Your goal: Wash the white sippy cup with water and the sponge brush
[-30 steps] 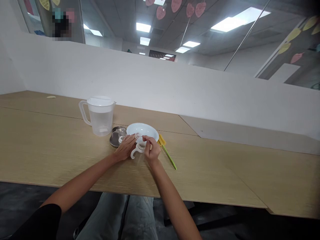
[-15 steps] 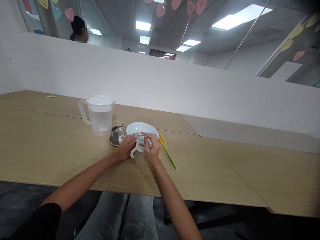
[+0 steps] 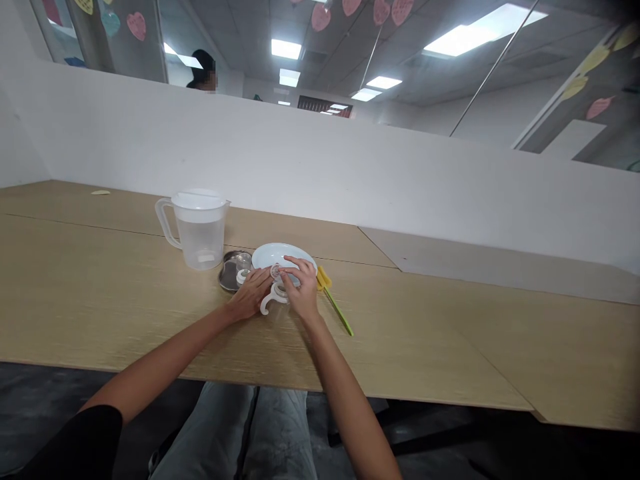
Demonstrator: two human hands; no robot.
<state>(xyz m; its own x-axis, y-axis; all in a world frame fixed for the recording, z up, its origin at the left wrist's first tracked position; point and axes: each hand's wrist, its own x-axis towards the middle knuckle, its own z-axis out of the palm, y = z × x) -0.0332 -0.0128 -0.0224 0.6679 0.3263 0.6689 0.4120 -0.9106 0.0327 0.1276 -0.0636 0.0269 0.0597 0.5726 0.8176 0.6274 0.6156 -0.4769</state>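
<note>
A small round whitish-clear piece (image 3: pixel 275 271), perhaps a lid or ring, is held up at the fingertips of my left hand (image 3: pixel 250 291), over the plate's near edge. The thumb and a finger of my right hand (image 3: pixel 303 288) pinch at its right side, while another finger is raised. Whether something thin sits in that pinch is too small to tell. Just below the fingers, a white ring with a curved handle (image 3: pixel 273 295) stands on the table, seemingly around a clear vessel. Behind both hands is a white plate (image 3: pixel 264 253).
A clear pitcher (image 3: pixel 201 237) with liquid stands at the back left. Beside it, a round metal tray (image 3: pixel 227 275) bears a small clear cup (image 3: pixel 244 261) and a white ring (image 3: pixel 242 276). A yellow sponge brush with a green handle (image 3: pixel 339 311) lies to the right.
The fingers of my right hand have shifted on the round piece, one now stretched upward. My left hand stays in place. Behind the glass, a person has moved to the right.
</note>
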